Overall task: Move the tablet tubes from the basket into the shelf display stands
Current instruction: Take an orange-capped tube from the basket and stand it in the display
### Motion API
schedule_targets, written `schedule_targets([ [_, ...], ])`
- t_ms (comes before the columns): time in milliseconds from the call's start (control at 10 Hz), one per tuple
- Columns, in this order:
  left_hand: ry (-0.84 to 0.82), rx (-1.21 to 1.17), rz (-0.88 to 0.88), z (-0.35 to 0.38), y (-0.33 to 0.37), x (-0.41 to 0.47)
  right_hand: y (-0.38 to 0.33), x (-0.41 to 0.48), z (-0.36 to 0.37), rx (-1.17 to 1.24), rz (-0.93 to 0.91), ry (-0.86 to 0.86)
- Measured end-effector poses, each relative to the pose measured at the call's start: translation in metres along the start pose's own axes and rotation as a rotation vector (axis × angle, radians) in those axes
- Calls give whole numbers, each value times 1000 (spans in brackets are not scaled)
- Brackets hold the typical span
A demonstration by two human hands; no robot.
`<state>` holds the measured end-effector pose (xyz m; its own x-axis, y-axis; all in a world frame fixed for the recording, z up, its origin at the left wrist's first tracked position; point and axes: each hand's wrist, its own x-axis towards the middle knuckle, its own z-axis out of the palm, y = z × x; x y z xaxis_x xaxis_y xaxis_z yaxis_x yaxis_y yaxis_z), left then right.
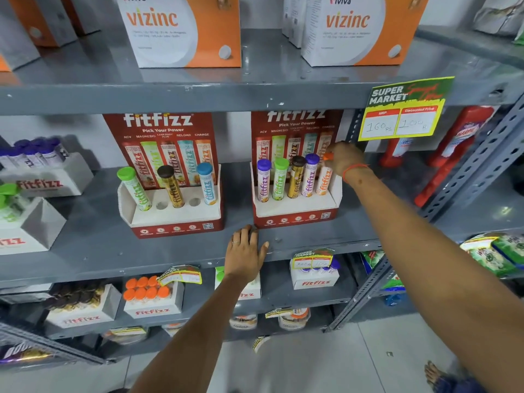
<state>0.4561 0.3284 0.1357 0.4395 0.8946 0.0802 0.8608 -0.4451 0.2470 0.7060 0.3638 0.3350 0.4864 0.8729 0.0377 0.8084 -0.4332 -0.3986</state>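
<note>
Two red fitfizz display stands sit on the grey middle shelf [141, 251]. The left stand [170, 214] holds a green-capped, a brown-capped and a blue-capped tube, with two empty holes between them. The right stand [297, 211] holds several tubes in a full row. My right hand [344, 160] grips the cap of the orange-capped tube [324, 180] in the stand's rightmost hole. My left hand [245, 252] lies flat on the shelf edge in front of the right stand, fingers spread, holding nothing. The basket is out of view.
Vizinc boxes [181, 32] stand on the shelf above. A yellow price tag [402, 112] hangs from that shelf's edge, just above my right hand. White fitfizz cartons [42, 177] fill the far left and the shelf below. Red bottles [453, 154] lean at the right.
</note>
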Motion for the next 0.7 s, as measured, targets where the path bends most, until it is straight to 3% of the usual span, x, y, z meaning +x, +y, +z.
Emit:
schedule_targets([
  [300, -28, -62, 13, -8, 0, 2, -12, -44, -2, -28, -20, 91],
  [400, 4, -180, 14, -23, -2, -4, -37, -84, 19, 79, -84, 375],
  [500, 140, -286, 9, -48, -17, -24, -84, -136, 61, 448, -241, 402],
  [600, 292, -349, -31, -77, -55, -64, -137, -187, 111, 659, -375, 261],
  [700, 455, -391, -181, -90, -116, -135, -189, -242, 171, 748, -477, 55],
])
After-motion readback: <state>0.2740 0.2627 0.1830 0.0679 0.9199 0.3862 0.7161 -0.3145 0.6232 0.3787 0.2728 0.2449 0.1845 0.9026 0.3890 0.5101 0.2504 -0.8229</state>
